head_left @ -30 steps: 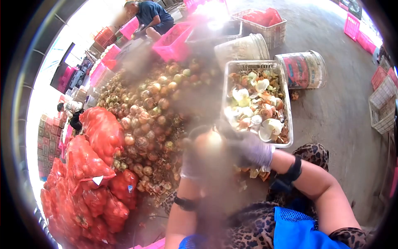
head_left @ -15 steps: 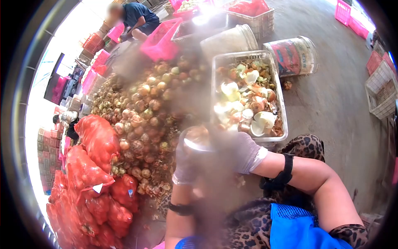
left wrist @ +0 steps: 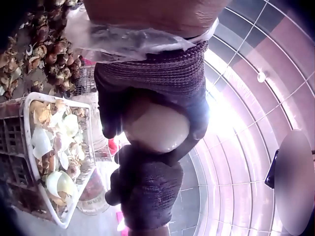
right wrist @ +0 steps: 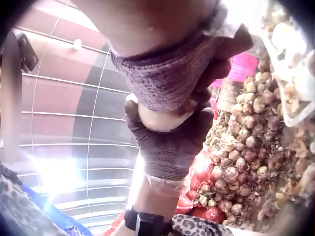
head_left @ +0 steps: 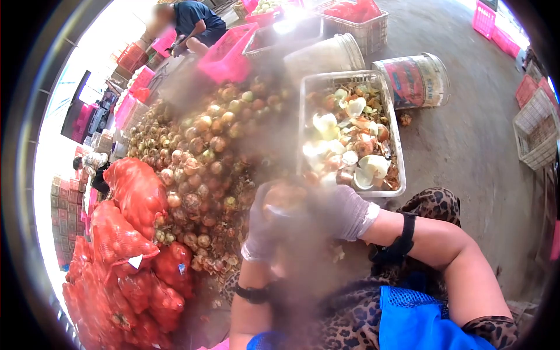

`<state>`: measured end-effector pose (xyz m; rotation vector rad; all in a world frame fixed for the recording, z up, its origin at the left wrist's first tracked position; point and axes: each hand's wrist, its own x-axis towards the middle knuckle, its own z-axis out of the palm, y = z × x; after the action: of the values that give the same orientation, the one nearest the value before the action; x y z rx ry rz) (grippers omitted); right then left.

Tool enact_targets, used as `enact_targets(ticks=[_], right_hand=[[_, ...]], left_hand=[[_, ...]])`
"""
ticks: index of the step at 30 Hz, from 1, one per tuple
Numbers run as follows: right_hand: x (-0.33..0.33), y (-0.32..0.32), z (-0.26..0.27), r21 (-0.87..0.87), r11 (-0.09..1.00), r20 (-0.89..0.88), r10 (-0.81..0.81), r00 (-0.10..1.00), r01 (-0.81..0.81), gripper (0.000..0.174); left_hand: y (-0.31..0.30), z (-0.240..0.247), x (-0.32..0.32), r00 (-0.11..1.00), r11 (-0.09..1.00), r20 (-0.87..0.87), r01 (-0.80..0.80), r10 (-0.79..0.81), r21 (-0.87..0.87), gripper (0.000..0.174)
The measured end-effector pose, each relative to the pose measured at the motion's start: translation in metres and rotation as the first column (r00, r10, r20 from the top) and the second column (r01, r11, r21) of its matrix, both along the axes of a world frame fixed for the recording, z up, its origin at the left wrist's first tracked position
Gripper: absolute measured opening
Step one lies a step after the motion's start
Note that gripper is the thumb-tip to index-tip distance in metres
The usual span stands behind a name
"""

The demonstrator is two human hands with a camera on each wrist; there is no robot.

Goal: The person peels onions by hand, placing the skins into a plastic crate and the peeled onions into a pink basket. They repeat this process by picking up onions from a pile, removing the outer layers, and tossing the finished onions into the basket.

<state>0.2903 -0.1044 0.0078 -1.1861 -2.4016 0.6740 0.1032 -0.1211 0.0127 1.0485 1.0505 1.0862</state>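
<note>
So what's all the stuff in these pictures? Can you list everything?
peeled onion: one, pale white, between both hands
onion pile: many, brown, on the floor left of the hands
mesh sacks: several, red, left of the pile
white crate: one, whitish, ahead of the hands
peels: many, white and brown, inside the white crate
buckets: two, whitish, on their sides beyond it
pink crates: several, pink, far side
other people: two, far side and far left
left hand: greyish glove, grips the peeled onion
right hand: same glove, grips it too
</note>
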Motion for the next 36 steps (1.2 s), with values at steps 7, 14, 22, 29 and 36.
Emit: enact_targets(ticks=[7, 14, 22, 29, 36], right_hand=[[-0.003, 0.000, -0.008, 0.087, 0.996, -0.086, 0.026, 0.996, -0.019, 0.073], [0.002, 0.010, -0.021, 0.095, 0.995, 0.014, 0.022, 1.000, -0.023, 0.082], [0.008, 0.003, -0.020, 0.091, 0.996, -0.017, 0.016, 1.000, -0.014, 0.086], [0.020, 0.037, -0.034, 0.040, 0.994, 0.128, -0.104, 0.986, 0.100, 0.044], [0.025, 0.035, -0.013, -0.434, 0.850, -0.199, -0.414, 0.888, 0.298, 0.062]], left_hand=[[0.003, -0.003, 0.001, 0.963, 0.969, -0.257, -0.018, 0.083, 0.248, 0.097], [0.004, -0.021, -0.007, 0.938, 0.960, -0.331, -0.002, 0.099, 0.280, 0.091], [-0.007, -0.004, -0.002, 0.998, 0.998, -0.036, 0.050, -0.051, -0.041, 0.095], [-0.018, 0.015, 0.016, 0.991, 0.997, 0.121, 0.068, -0.063, -0.031, 0.092], [-0.007, 0.030, 0.004, 0.932, 0.986, 0.344, -0.150, 0.116, 0.076, 0.092]])
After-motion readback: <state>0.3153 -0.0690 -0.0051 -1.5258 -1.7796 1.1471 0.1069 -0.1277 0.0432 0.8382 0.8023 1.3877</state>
